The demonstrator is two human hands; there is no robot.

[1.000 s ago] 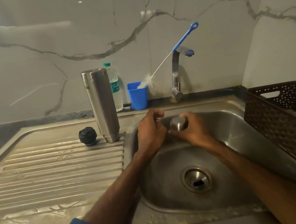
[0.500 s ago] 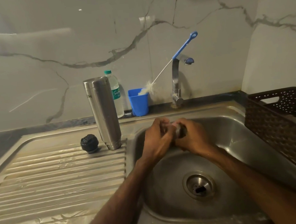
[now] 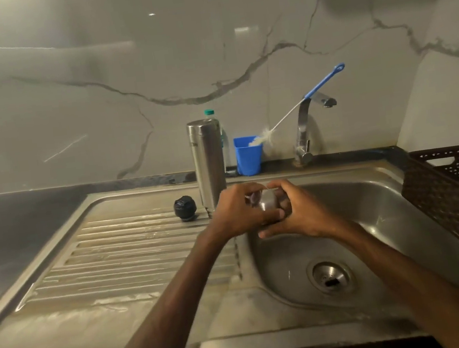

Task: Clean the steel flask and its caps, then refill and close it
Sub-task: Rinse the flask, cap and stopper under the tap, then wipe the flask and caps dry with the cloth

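head: left hand (image 3: 239,216) overlaps flask (image 3: 207,159); black cap (image 3: 185,208) beside

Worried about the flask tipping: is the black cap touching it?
Apart. The head view shows a strip of drainboard between the black cap and the steel flask.

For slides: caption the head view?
Left hand and right hand grip a steel cap over the sink; flask and black cap on the drainboard.

Brushed steel flask (image 3: 208,162), shiny steel cap (image 3: 266,199), matt black plastic cap (image 3: 185,208), glossy marble wall (image 3: 121,71).
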